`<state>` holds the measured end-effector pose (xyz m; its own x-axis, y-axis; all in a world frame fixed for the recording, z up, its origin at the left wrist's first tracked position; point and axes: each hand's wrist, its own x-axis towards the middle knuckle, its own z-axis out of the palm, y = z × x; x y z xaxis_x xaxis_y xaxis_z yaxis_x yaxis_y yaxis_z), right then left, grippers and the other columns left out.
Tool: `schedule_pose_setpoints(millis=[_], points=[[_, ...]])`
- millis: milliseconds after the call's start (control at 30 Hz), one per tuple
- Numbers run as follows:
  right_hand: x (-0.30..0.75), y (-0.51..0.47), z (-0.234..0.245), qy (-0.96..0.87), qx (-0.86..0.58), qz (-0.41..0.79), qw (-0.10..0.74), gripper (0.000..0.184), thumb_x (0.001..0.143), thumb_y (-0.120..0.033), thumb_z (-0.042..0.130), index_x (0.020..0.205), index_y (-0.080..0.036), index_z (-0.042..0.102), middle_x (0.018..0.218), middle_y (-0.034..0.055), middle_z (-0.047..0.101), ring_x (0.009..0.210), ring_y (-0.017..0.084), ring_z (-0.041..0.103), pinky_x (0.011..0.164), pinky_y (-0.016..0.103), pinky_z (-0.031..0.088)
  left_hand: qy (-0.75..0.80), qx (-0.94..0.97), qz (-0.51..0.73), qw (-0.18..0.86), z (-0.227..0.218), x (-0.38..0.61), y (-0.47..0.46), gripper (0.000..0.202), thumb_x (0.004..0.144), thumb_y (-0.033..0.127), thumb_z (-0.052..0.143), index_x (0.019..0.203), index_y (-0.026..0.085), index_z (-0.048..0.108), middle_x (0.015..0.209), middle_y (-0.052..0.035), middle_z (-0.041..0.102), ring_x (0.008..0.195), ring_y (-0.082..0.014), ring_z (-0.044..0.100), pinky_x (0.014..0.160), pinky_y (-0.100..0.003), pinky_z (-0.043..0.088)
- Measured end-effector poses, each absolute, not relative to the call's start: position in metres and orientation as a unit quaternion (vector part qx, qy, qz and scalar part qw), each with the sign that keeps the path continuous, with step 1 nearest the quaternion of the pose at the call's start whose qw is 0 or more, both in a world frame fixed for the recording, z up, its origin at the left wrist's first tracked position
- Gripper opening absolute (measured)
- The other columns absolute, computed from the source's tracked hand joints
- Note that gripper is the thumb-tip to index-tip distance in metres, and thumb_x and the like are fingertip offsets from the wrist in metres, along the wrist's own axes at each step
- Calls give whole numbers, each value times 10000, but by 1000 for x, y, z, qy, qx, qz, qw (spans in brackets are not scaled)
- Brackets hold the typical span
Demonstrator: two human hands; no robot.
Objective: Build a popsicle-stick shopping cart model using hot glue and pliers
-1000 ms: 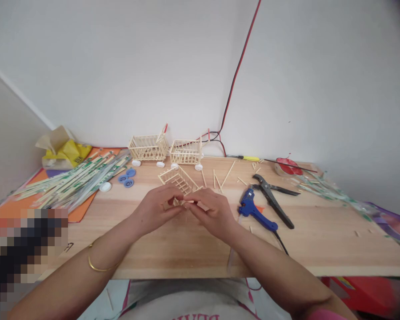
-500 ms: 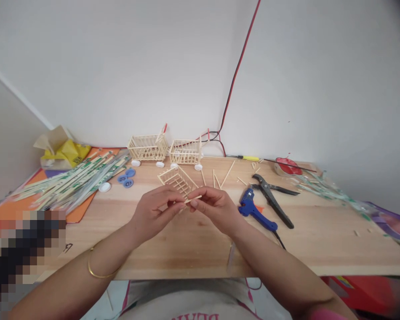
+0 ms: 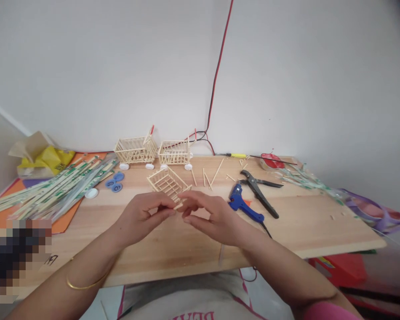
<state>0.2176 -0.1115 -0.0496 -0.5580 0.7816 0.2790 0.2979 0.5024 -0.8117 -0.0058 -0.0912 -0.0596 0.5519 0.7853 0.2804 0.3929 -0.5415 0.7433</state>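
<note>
Pinched between the thumb and fingers of my left hand (image 3: 146, 218) is the end of a short wooden stick (image 3: 178, 206), partly hidden by the fingertips. My right hand (image 3: 213, 215) is just to the right of it, thumb and fingers apart in a loose curve, with nothing visible gripped. Right behind both hands a small stick-built basket (image 3: 168, 183) rests tilted on the table, its near end covered by my fingers. Two wheeled miniature carts of the same sticks, a left one (image 3: 135, 151) and a right one (image 3: 174, 153), stand behind it.
On the wooden table (image 3: 306, 222), a blue glue gun (image 3: 245, 204) and black-handled cutters (image 3: 262, 195) lie right of my hands. Loose sticks (image 3: 216, 173) lie behind. Bagged sticks (image 3: 63, 186), blue rings (image 3: 115, 182) and a white cap (image 3: 91, 193) are at left.
My right thumb and fingers have parted from the stick, which both hands pinched before. My left hand still holds it. The whole view has shifted, so the table items appear farther left.
</note>
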Motion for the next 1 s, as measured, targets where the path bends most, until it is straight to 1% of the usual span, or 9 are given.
schedule_pose_setpoints(millis=[67,233,333,433,567,733,800,900,1000], points=[[240,-113,-52,-816,-398,292,300,453,843,-233,587,1282,-248,475,1090,54,660,957,164,628,856,318,489,366,804,343,319,-60,-9,-87,129,861,268,560,857,182,655,779,-22,661,715,-138,595,654,-242,450],[309,-110,-86,-758,-637,26,142,415,780,-288,618,1151,-109,563,1164,197,592,1088,336,543,890,458,435,377,778,424,268,-65,-12,-79,88,841,240,578,818,182,641,826,-35,621,784,-147,574,705,-263,448],[331,-106,-107,-733,-678,21,58,367,774,-304,592,1073,-92,590,1024,187,630,957,306,586,832,402,439,397,771,423,263,-72,-9,-80,79,833,246,586,834,179,627,783,-20,609,738,-136,559,694,-262,438],[333,-105,-115,-741,-669,34,44,355,748,-205,560,1081,-83,574,987,174,636,932,285,577,816,367,424,418,734,435,313,-79,-6,-80,107,822,276,604,851,172,605,755,-8,595,696,-123,540,672,-254,435],[328,-110,-109,-743,-652,78,131,380,693,-131,546,1072,-109,570,965,142,645,930,271,577,821,365,429,412,674,458,408,-81,-4,-78,144,798,296,638,831,157,616,778,-24,619,686,-118,539,640,-241,440],[325,-130,-94,-637,-620,263,376,490,745,-243,588,1223,-203,487,1103,101,635,925,217,618,773,325,484,411,640,481,437,-78,-2,-77,168,760,317,673,771,151,642,700,-14,614,637,-114,539,591,-230,443],[320,-137,-91,-561,-621,328,439,449,761,-325,617,1182,-196,525,1062,108,652,856,211,631,684,306,497,416,642,478,431,-78,0,-78,169,753,316,677,758,150,644,673,-9,616,618,-114,543,581,-231,443],[303,-143,-87,-504,-611,404,457,361,781,-445,620,1005,-162,620,927,101,676,703,177,608,571,278,474,424,666,466,399,-78,1,-79,158,765,304,660,769,147,641,677,-13,630,608,-115,550,587,-239,445],[278,-146,-80,-549,-595,421,410,300,798,-455,603,901,-176,647,858,64,678,662,155,586,571,267,466,431,712,446,328,-79,-1,-78,139,797,289,620,798,151,633,720,-23,648,644,-125,570,621,-250,453]])
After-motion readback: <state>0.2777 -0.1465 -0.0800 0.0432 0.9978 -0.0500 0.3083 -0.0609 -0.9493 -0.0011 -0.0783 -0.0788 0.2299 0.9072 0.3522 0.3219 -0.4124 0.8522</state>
